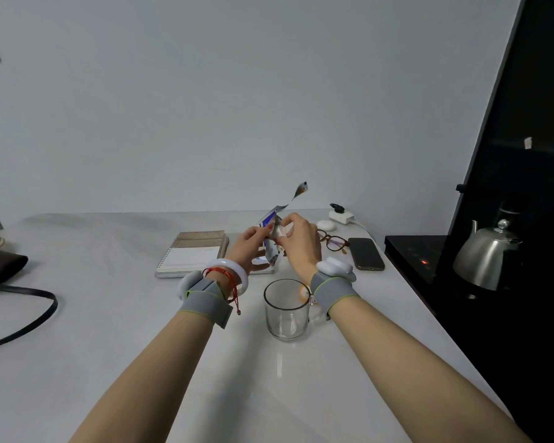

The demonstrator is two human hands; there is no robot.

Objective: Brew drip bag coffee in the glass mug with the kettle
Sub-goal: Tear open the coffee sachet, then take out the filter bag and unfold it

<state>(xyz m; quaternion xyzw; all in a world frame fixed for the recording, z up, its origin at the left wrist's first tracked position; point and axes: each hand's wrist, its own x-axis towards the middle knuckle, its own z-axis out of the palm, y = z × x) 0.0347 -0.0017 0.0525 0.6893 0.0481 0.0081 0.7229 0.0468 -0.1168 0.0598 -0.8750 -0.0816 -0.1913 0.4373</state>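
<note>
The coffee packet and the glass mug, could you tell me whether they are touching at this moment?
Apart. In the head view both hands hold the coffee packet up in the air beyond the glass mug, with bare table showing between them.

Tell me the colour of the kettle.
Silver, shiny metal kettle, seen in the head view.

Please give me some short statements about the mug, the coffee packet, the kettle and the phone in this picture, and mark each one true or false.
1. The glass mug is empty. True.
2. Both hands, left and right, hold the coffee packet. True.
3. The kettle stands on the white table. False: it stands on the black surface at the right.
4. The phone lies left of the mug. False: it lies further back, to the right.
</note>
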